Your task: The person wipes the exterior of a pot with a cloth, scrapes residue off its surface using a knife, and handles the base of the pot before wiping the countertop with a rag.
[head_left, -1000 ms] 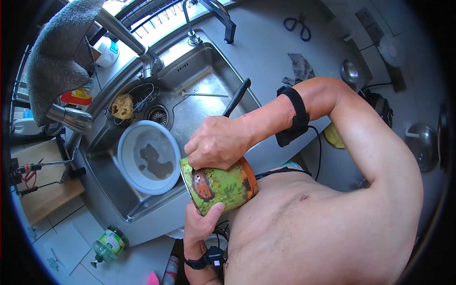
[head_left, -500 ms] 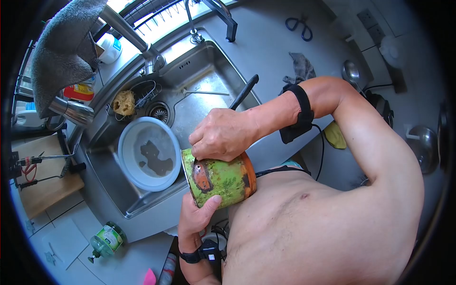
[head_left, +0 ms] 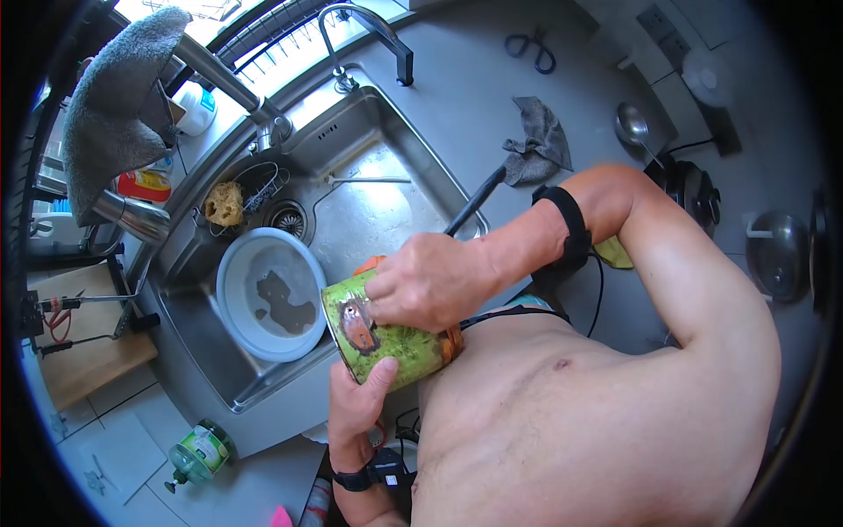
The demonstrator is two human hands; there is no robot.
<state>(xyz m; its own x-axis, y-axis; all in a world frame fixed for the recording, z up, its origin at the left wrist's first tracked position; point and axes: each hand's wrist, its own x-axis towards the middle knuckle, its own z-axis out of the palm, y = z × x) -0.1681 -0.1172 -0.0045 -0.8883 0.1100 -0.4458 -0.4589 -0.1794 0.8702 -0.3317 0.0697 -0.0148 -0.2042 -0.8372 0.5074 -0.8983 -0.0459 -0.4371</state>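
From my remote view, the right hand (head_left: 428, 283) has its grip clenched around a black handle (head_left: 479, 198); the left hand (head_left: 356, 400) grasps the green pot (head_left: 406, 353) by the sink (head_left: 373, 220). The bottle (head_left: 200, 452)'s label is illegible.

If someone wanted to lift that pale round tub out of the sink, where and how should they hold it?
I'd come from above and grip the tub by opposite sides of its rim: it is round, wide and open-topped, with most of its rim uncovered. It seems to hold water, so keep it level.
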